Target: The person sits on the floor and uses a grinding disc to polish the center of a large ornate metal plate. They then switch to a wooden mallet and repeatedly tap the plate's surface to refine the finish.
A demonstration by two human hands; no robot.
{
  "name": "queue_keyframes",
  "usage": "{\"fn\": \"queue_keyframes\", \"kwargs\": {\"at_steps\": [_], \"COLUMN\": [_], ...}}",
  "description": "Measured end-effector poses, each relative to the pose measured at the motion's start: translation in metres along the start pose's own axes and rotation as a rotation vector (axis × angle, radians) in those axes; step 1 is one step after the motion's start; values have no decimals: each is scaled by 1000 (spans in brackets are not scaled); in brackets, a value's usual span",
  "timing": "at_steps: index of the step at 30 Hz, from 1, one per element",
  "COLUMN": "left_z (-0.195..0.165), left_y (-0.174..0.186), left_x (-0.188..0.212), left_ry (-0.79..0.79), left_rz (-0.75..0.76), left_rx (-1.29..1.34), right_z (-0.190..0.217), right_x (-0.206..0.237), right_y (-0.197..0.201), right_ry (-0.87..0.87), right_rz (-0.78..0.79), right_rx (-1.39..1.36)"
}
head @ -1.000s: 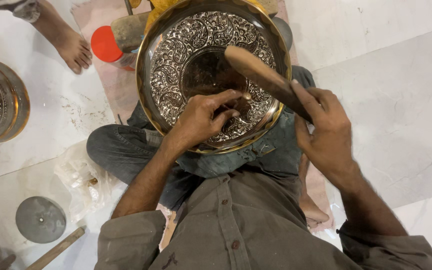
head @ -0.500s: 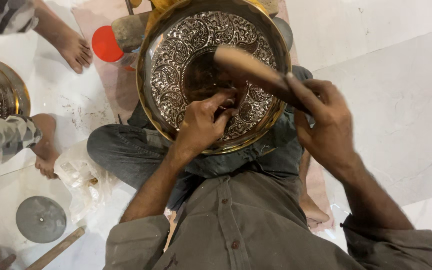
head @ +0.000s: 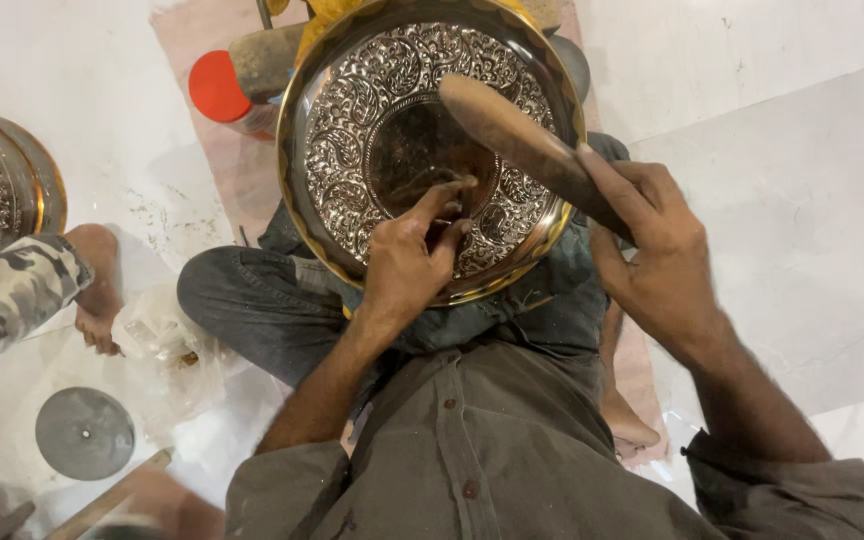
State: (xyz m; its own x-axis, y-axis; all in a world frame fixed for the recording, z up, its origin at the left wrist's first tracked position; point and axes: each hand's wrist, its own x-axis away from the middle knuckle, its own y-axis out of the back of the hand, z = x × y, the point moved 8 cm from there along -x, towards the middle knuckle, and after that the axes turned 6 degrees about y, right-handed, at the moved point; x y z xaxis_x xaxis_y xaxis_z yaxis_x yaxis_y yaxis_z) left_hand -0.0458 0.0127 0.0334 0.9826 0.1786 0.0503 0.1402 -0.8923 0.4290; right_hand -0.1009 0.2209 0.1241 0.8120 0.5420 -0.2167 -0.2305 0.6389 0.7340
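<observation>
A large round embossed metal plate [head: 352, 130] with a gold rim rests tilted on the seated person's lap. Over its right half, the right hand [head: 652, 250] grips a wooden mallet [head: 522, 140]. At the plate's dark centre, the left hand [head: 407, 265] pinches a thin punch [head: 460, 205] against the surface.

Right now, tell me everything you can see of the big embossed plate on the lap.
The round plate looks like shiny silvery metal with a golden rim, a band of raised leafy ornament and a plain darker centre. It rests tilted on the person's lap. The left hand presses a small tool on it; the right hand holds a wooden mallet above.
</observation>
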Motion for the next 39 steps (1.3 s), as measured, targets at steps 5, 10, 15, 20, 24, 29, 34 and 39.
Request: {"fn": "queue_keyframes", "kwargs": {"at_steps": [5, 10, 15, 20, 24, 29, 34, 39], "left_z": [-8, -11, -7, -13, 2, 0, 3, -1], "left_y": [-1, -5, -9, 1, -2, 3, 2, 1], "left_x": [-10, -20, -22, -13, -4, 8, 8, -4], "left_ry": [-66, -131, -52, -91, 120, 56, -10, -128], "left_rz": [115, 241, 260, 134, 126, -18, -27, 76], "left_rx": [-57, -187, -187, -80, -91, -39, -55, -55], "right_z": [-3, -5, -11, -22, -24, -11, -2, -5], "right_x": [11, 24, 31, 27, 21, 19, 15, 19], "right_y": [2, -2, -8, -12, -10, -12, -1, -9], "right_ry": [-27, 36, 84, 83, 104, 161, 81, 99], "right_rz": [-6, 4, 40, 51, -8, 90, 9, 80], "right_rx": [99, 254, 402, 282, 238, 410, 108, 396]}}
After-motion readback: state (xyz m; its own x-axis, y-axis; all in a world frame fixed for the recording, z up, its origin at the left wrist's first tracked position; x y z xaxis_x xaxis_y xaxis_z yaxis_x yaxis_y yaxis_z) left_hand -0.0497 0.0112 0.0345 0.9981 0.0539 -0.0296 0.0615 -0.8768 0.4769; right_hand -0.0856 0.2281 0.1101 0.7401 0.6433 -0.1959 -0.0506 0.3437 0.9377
